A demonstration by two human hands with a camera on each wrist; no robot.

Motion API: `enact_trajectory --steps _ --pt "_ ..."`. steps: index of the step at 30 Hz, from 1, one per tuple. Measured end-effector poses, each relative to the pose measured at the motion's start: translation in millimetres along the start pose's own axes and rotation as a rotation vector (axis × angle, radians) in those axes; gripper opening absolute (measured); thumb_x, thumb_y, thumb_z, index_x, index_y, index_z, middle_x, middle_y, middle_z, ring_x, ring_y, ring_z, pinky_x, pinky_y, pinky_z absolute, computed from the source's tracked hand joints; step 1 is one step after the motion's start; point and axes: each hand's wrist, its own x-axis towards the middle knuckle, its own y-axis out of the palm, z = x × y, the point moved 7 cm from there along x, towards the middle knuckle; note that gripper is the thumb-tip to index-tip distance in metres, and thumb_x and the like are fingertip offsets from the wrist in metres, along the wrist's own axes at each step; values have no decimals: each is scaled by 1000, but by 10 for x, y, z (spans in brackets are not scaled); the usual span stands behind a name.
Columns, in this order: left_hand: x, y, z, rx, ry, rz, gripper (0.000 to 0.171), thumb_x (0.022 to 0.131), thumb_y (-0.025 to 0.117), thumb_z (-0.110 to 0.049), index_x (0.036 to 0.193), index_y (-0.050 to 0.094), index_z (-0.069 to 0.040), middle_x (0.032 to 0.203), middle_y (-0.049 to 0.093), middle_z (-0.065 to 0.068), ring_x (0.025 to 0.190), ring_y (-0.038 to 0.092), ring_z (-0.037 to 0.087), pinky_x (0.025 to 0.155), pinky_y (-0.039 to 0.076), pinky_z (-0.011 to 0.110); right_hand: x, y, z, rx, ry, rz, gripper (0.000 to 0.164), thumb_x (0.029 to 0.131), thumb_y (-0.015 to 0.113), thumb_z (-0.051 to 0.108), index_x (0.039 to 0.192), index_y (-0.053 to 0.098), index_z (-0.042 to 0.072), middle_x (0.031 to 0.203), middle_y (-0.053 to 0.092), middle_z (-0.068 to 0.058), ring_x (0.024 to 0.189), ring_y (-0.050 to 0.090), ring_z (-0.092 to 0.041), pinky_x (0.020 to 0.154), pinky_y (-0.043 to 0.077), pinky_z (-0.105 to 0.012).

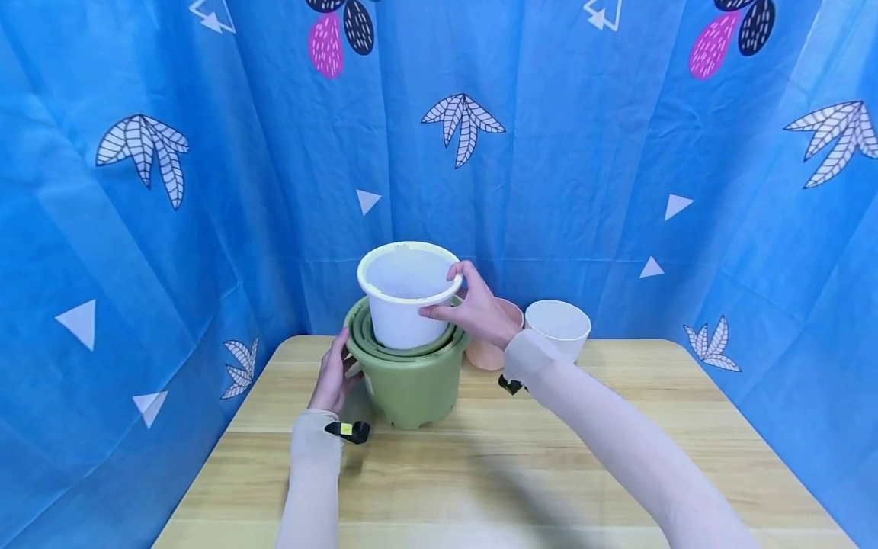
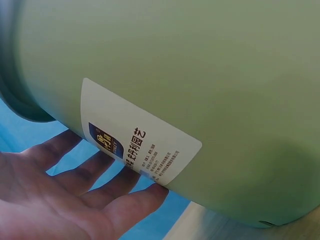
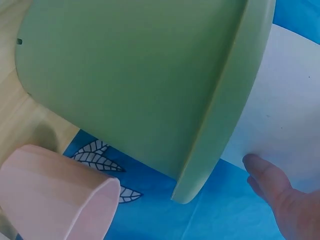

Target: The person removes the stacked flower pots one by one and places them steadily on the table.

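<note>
In the head view, a large green flowerpot (image 1: 414, 389) stands upright on the table, with further green rims nested inside it. A white flowerpot (image 1: 405, 324) sits partly within the nest, its rim well above the green ones. My right hand (image 1: 478, 305) holds the white pot at its right side, fingers over the rim and thumb against the outer wall. My left hand (image 1: 334, 375) rests against the left side of the green pot, below its rim. The left wrist view shows its fingers (image 2: 132, 202) extended along the pot near a white printed label (image 2: 135, 135).
Behind the right forearm stand a pink pot (image 1: 485, 355) and a white faceted pot (image 1: 559, 320), near the table's back edge. The wooden table (image 1: 425, 488) extends in front and to the right. Blue patterned curtains (image 1: 453, 213) enclose the back and sides.
</note>
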Motion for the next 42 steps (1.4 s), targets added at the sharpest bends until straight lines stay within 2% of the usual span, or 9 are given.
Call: enact_trajectory --steps 5,12,17,21,26,32,36,38,42 --pt "8 4 1 -6 -2 2 72 103 38 -68 155 41 -18 164 35 10 151 33 34 125 25 65 -7 -38 30 7 11 -7 72 82 90 26 122 34 6 152 39 -17 128 57 -36 98 50 -42" --pt "14 -6 -4 -14 -5 -1 71 103 40 -67 154 43 -18 163 36 10 149 35 33 125 26 64 -12 -96 46 -12 43 -7 71 81 90 37 121 35 16 152 43 -13 126 60 -34 98 54 -47" --pt "18 -12 6 -23 -10 -3 71 103 40 -67 153 44 -18 162 37 9 149 35 32 125 26 63 -13 -131 55 26 37 -15 66 82 90 31 118 36 18 154 40 -14 127 57 -34 101 55 -50" --pt "27 -16 19 -26 -14 -9 70 103 41 -68 153 44 -18 161 38 9 148 36 31 125 27 63 -13 -151 82 83 14 -15 63 84 88 22 117 35 14 154 38 -18 126 57 -36 98 56 -45" --pt "40 -13 28 -30 -15 -14 69 103 41 -68 150 47 -18 156 41 7 144 39 29 125 28 62 -23 -199 104 125 15 -17 60 84 87 19 115 35 17 152 37 -19 126 55 -35 94 56 -40" --pt "45 -16 24 -38 -5 -29 60 103 42 -66 141 54 -21 143 50 0 134 46 23 121 35 61 -42 -285 140 83 10 -39 66 85 87 24 121 33 11 151 38 -16 127 54 -34 99 56 -45" --pt "55 -24 25 -46 -2 -34 51 104 43 -65 132 59 -26 136 53 -2 129 49 21 120 36 60 -55 -360 144 50 12 -59 65 83 89 26 119 36 16 150 40 -12 128 52 -34 102 52 -50" --pt "57 -24 20 -47 0 -32 48 104 43 -64 129 59 -27 136 53 -3 128 50 20 120 36 60 -60 -409 136 33 13 -79 63 82 89 27 116 37 19 149 41 -10 129 53 -34 103 51 -51" --pt "57 -27 17 -49 1 -27 48 104 42 -64 131 58 -27 139 51 -1 130 49 21 121 35 60 -61 -494 106 17 7 -109 63 81 90 27 116 38 17 152 40 -10 128 57 -35 106 51 -51"
